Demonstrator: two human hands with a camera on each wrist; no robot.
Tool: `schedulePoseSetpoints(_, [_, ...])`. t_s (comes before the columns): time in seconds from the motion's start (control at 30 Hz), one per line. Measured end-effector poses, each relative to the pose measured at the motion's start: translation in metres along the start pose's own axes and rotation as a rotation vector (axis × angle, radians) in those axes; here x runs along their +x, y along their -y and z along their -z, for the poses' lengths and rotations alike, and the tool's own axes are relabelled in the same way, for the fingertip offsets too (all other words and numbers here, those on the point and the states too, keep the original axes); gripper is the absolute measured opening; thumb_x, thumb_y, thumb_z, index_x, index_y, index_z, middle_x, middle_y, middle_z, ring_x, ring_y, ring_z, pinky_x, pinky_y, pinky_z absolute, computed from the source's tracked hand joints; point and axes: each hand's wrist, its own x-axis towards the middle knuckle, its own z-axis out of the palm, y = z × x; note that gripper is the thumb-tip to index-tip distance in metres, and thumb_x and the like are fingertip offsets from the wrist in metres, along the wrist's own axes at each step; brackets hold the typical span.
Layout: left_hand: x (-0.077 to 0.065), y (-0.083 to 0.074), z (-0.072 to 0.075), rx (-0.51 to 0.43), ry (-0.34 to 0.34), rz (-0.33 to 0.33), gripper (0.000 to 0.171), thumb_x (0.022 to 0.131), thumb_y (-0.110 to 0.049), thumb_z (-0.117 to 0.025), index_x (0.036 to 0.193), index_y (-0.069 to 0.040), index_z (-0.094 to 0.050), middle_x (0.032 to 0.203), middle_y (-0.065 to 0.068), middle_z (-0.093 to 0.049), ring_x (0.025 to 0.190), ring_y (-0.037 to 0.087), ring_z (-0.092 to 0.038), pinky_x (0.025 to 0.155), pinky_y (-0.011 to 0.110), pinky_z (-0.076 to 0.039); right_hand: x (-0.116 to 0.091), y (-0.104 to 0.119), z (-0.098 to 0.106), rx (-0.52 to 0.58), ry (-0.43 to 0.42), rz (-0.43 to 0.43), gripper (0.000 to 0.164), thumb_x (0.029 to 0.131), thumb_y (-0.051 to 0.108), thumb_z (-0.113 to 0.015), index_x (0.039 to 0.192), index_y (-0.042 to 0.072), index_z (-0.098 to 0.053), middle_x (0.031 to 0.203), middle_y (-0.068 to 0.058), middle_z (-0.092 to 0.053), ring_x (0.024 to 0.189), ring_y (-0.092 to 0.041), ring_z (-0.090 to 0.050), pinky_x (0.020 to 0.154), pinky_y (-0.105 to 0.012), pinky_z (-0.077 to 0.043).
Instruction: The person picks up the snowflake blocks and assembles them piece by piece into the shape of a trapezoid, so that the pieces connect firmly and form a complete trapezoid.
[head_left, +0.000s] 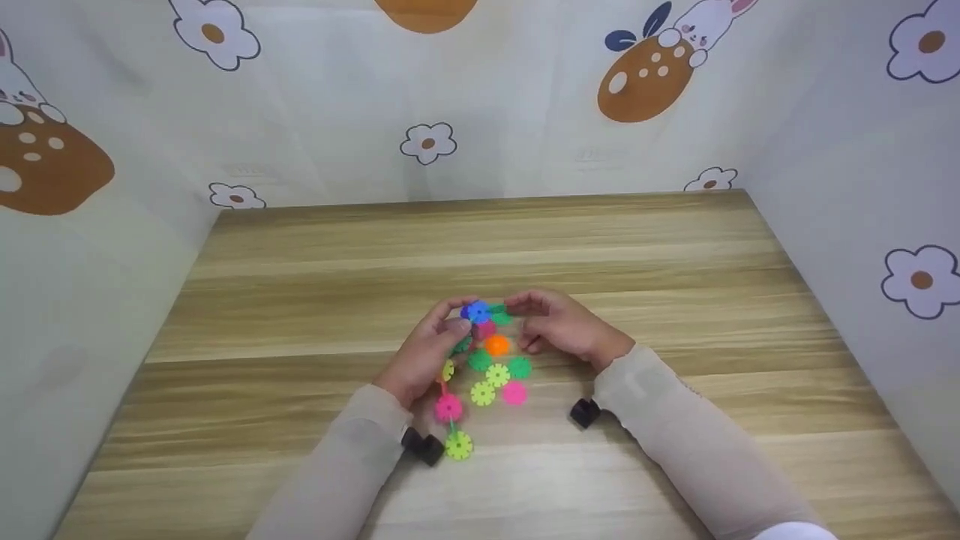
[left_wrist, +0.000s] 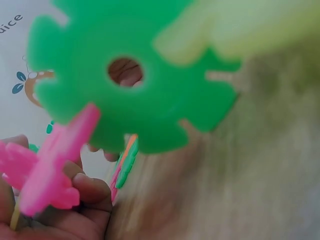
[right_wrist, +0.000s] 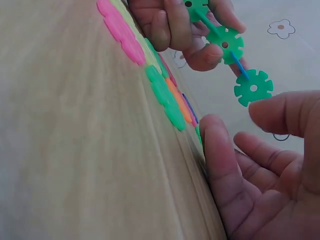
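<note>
The left hand [head_left: 427, 351] holds a chain of notched plastic discs [head_left: 449, 409], near the loose discs [head_left: 497, 374]. The right hand [head_left: 564, 328] keeps thumb and fingers apart beside 1 green end disc [right_wrist: 254, 88]; whether the thumb touches, I cannot tell. Probably discs are being joined; next calls for aligning 2 slots. The left hand hides some links.
</note>
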Motion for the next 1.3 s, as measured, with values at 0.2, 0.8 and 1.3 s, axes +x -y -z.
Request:
schedulePoseSetpoints(0.2, [-0.001, 0.0, 0.0, -0.012, 0.007, -0.007, 0.038, 0.109, -0.029, -0.056, 0.147, -0.037, -0.055, 0.144, 0.008, -0.059, 0.136, 0.03, -0.052, 0.118, 0.061, -0.034, -0.001, -0.001, 0.002, -0.077, -0.035, 0.011, 0.037, 0.093, 0.001, -0.061, 0.13, 0.001, -0.066, 0.127, -0.016, -0.067, 0.076, -0.018, -0.063, 0.066, -0.027, -0.059])
schedulePoseSetpoints(0.8, [-0.001, -0.001, 0.0, -0.006, -0.01, 0.048, 0.035, 0.109, -0.034, -0.057, 0.143, -0.044, -0.057, 0.143, 0.002, -0.06, 0.136, 0.029, -0.052, 0.118, 0.06, -0.034, -0.007, 0.007, -0.004, -0.445, -0.07, 0.015, 0.023, 0.085, -0.001, -0.076, 0.103, 0.011, -0.068, 0.091, -0.003, -0.063, 0.073, -0.018, -0.057, 0.064, -0.029, -0.052])
schedulePoseSetpoints(1.3, [-0.001, 0.001, 0.0, -0.028, 0.032, -0.013, 0.036, 0.11, -0.033, -0.055, 0.146, -0.035, -0.056, 0.141, 0.009, -0.06, 0.135, 0.03, -0.054, 0.119, 0.062, -0.035, 0.003, -0.007, -0.001, 0.253, -0.139, 0.05, 0.025, 0.096, -0.004, -0.063, 0.121, -0.002, -0.065, 0.087, -0.005, -0.064, 0.07, -0.016, -0.068, 0.067, -0.028, -0.062])
